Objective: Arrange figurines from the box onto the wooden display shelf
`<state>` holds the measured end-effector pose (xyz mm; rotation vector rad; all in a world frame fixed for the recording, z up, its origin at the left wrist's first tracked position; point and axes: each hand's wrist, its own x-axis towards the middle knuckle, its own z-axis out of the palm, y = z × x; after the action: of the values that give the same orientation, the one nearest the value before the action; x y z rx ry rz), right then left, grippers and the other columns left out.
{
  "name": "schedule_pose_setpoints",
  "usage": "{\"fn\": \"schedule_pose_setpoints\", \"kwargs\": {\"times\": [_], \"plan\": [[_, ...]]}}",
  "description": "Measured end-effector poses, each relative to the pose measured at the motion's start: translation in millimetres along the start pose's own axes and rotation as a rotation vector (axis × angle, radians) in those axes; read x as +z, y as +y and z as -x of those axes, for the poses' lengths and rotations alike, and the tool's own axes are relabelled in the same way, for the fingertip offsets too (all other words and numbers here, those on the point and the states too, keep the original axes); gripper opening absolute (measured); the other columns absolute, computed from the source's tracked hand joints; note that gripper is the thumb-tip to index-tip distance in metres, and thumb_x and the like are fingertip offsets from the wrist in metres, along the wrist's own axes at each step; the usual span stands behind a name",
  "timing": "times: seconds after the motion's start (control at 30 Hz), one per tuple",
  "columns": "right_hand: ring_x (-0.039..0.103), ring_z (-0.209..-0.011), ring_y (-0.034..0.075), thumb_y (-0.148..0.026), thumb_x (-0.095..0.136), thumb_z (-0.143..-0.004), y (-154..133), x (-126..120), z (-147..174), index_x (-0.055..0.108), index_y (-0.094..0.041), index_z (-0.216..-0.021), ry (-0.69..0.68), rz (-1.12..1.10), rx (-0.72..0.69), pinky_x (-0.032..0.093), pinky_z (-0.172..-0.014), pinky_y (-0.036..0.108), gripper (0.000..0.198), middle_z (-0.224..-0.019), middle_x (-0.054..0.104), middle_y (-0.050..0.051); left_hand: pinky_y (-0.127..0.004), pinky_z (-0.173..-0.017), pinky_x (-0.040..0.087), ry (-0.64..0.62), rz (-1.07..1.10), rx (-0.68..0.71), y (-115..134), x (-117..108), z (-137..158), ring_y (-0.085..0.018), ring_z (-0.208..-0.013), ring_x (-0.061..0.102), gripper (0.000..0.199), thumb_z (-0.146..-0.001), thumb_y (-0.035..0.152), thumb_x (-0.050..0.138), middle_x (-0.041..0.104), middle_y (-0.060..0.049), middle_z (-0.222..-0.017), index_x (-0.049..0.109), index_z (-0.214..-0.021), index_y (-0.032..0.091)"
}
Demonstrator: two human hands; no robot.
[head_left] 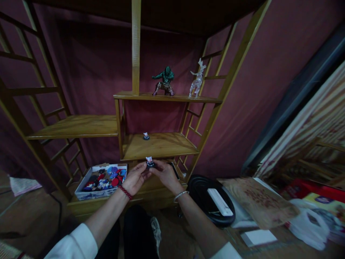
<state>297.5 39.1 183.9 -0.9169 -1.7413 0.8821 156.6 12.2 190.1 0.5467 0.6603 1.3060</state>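
Between my fingertips is a small white cat-like figurine on a dark round base, held upright. My left hand pinches it from the left, with a red bead bracelet on the wrist. From the other side my right hand grips the base; a silver bangle circles that wrist. A similar figurine stands on the small wooden shelf just beyond my hands. Down to the left, an open box holds several red, blue and black small figures.
A green muscular figure and a clear deer figurine stand on the upper shelf. A bare left shelf juts out beside an upright post. At right on the floor lie a black round object, a brown bag and a plastic bag.
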Motion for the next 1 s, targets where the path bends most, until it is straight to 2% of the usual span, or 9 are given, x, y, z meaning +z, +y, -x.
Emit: {"fn": "schedule_pose_setpoints", "kwargs": {"times": [0.17, 0.4, 0.8, 1.0], "plan": [[0.059, -0.083, 0.017, -0.027, 0.063, -0.067, 0, -6, -5, 0.062, -0.022, -0.1, 0.055, 0.022, -0.002, 0.047, -0.078, 0.031, 0.033, -0.094, 0.065, 0.002, -0.025, -0.067, 0.048, -0.015, -0.037, 0.033, 1, 8, -4, -0.011, -0.071, 0.059, 0.019, -0.066, 0.009, 0.064, 0.064, -0.005, -0.083, 0.063, -0.085, 0.012], [0.058, -0.078, 0.015, -0.028, 0.063, -0.068, -3, -18, -11, 0.064, -0.022, -0.094, 0.105, 0.148, -0.037, 0.047, -0.073, 0.028, 0.027, -0.088, 0.063, 0.002, -0.025, -0.069, 0.048, -0.04, -0.086, 0.062, -1, 16, -14, -0.012, -0.073, 0.058, 0.02, -0.064, 0.005, 0.063, 0.064, -0.006, -0.085, 0.062, -0.083, 0.011], [0.06, -0.078, 0.015, -0.025, 0.064, -0.065, 11, -31, -23, 0.062, -0.022, -0.095, 0.142, 0.064, -0.02, 0.048, -0.073, 0.029, 0.03, -0.089, 0.065, 0.001, -0.023, -0.063, 0.049, -0.003, -0.147, 0.076, -2, 34, -33, -0.01, -0.068, 0.058, 0.014, -0.067, 0.001, 0.057, 0.064, -0.006, -0.079, 0.06, -0.077, 0.01], [0.061, -0.078, 0.015, -0.026, 0.063, -0.066, 9, -40, -30, 0.062, -0.021, -0.095, 0.137, 0.057, -0.02, 0.049, -0.075, 0.029, 0.029, -0.089, 0.066, 0.001, -0.023, -0.063, 0.049, -0.023, -0.158, 0.086, -1, 43, -41, -0.01, -0.067, 0.058, 0.013, -0.069, 0.0, 0.055, 0.063, -0.005, -0.077, 0.06, -0.076, 0.009]]}}
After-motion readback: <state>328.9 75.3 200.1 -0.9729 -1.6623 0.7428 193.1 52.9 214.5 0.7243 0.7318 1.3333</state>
